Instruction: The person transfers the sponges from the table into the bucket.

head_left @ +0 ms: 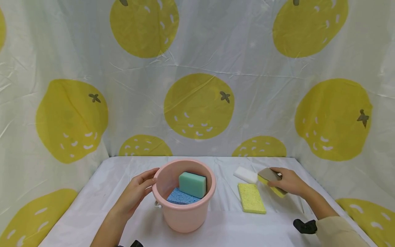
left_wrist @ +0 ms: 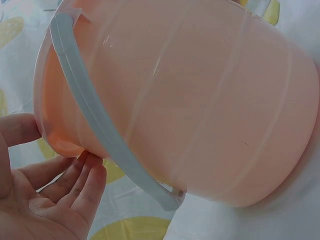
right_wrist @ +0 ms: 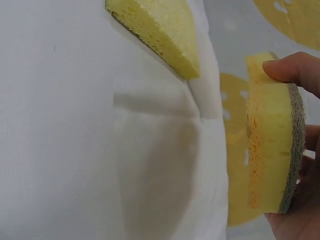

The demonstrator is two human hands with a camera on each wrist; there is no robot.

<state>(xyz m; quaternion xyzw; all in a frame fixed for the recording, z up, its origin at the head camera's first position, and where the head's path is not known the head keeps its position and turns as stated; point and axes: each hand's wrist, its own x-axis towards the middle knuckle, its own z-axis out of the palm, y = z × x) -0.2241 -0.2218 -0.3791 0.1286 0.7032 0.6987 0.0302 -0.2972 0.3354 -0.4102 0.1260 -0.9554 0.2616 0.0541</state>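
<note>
A pink bucket (head_left: 185,219) stands on the white-covered table, its pale grey handle (left_wrist: 100,115) hanging down outside. My left hand (head_left: 134,192) grips the bucket's rim on the left side, thumb and fingers at its edge. Inside the bucket, a green sponge (head_left: 192,184) leans upright over a speckled blue sponge (head_left: 180,197). Over on the right, my right hand (head_left: 290,181) pinches a yellow scouring sponge (right_wrist: 272,145) with a grey rough side, held above the cloth. Beside it lies a flat yellow sponge (head_left: 251,199).
A white sponge (head_left: 246,174) lies behind the flat yellow sponge, close to the held one. Around the table (head_left: 234,233) at the back and both sides hangs a white curtain (head_left: 259,103) printed with large yellow fruits.
</note>
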